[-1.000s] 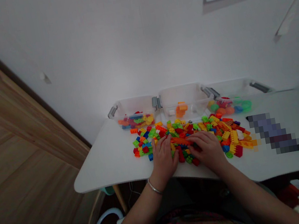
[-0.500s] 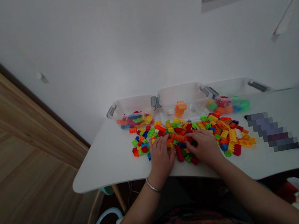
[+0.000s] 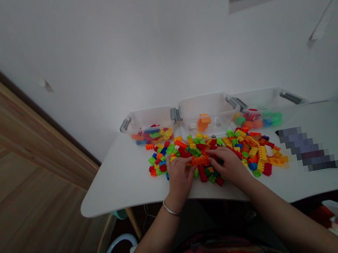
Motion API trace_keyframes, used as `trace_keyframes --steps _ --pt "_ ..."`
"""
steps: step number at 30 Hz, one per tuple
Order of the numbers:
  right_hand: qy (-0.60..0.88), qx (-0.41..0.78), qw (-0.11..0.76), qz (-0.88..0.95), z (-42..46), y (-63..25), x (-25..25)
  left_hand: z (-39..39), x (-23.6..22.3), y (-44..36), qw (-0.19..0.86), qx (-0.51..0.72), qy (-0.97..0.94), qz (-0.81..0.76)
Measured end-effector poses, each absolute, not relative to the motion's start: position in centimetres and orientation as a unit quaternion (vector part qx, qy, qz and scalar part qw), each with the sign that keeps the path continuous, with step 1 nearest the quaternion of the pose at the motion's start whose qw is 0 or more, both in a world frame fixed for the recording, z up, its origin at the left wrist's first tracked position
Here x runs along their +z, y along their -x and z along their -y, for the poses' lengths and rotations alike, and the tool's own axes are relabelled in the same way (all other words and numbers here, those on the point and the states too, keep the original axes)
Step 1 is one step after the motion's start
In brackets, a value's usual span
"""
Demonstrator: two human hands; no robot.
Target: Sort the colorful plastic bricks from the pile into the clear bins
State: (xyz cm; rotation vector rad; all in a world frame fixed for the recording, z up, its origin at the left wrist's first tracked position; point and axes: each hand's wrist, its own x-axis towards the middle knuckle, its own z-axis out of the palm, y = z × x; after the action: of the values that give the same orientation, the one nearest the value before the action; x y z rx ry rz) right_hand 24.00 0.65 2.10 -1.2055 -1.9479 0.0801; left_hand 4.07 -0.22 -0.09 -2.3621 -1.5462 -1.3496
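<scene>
Between my two hands is a long orange toy building brick, level and just above the heap. My left hand grips its left end between thumb and fingers. The fingertips of my right hand are closed on its right end. Around and beneath both hands spreads a heap of mixed building bricks in red, yellow, green, blue and orange. A dark red brick lies just below the orange one, towards me. My fingers hide part of the heap.
Three clear bins stand along the wall: a left bin with colourful pieces, a middle bin with an orange piece, and a right bin with rounded pieces. A blurred dark object lies right on the white table.
The orange brick has turned from a slant to nearly level and shifted slightly towards me. My left fingers have closed in on its left end.
</scene>
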Motion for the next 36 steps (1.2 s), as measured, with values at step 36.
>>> trace_keyframes --steps 36 --pt "0.490 -0.095 0.432 0.751 0.7 -26.4 -0.6 -14.4 8.4 8.4 0.060 -0.481 0.547 0.683"
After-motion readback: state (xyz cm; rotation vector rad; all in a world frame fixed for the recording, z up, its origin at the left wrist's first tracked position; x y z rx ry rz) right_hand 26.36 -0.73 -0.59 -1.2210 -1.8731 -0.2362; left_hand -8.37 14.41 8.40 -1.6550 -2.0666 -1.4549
